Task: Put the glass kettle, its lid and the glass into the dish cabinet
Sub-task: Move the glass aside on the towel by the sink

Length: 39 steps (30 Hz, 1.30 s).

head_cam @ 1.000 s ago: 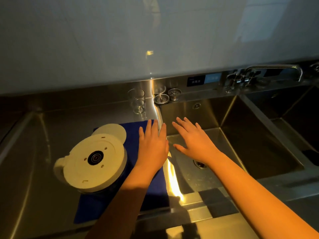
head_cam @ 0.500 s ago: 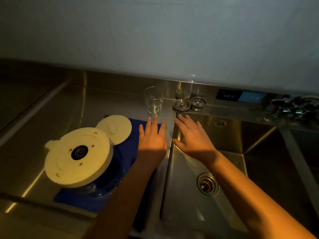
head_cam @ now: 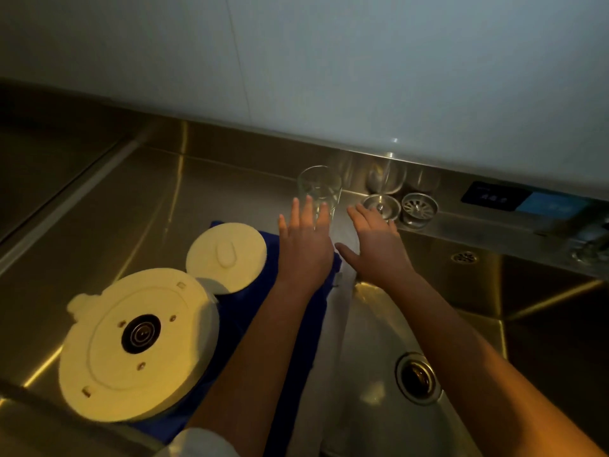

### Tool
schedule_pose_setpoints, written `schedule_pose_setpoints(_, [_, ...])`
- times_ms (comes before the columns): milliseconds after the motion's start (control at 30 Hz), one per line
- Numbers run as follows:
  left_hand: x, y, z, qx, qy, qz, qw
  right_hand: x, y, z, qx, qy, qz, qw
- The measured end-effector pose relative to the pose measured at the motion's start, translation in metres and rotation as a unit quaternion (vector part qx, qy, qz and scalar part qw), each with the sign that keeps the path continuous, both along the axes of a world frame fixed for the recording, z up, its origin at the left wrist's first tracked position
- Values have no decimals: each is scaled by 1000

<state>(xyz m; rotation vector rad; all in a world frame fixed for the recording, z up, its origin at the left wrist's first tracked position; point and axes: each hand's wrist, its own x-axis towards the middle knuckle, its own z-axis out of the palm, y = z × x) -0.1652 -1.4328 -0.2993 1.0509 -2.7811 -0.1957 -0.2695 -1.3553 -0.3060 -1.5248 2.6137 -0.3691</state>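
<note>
Your left hand and right hand are flat and empty.
The glass stands upright just beyond your left fingertips; the lid lies left of that hand, the upturned glass kettle nearer you, both on the blue cloth.

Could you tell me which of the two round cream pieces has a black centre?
The larger one, the cream base of the upturned glass kettle; the smaller cream round lid beyond it shows only a raised tab.
</note>
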Motion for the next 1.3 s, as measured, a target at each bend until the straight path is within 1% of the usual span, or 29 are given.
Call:
schedule_pose_setpoints(300, [-15, -26, -24, 60, 40, 34, 997, -23, -39, -27, -36, -15, -6, 999])
schedule_pose_setpoints(500, [-25, -39, -39, 70, 69, 50, 994, -35, -56, -42, -47, -37, -28, 998])
schedule_pose_setpoints(700, [-32, -47, -50, 75, 96, 61, 991, -40, -72, -51, -86, -70, -40, 993])
schedule_pose_setpoints(933, [-35, -49, -57, 67, 146, 63, 985, -32, -94, -59, -168, -147, -93, 970])
schedule_pose_setpoints(1067, [-35, -46, -56, 79, 172, 69, 980, -25, -104, -64, -220, -167, -130, 952])
schedule_pose_setpoints(1300, [-37, -42, -54, 105, 197, 80, 971, -19, -115, -69, -270, -196, -178, 926])
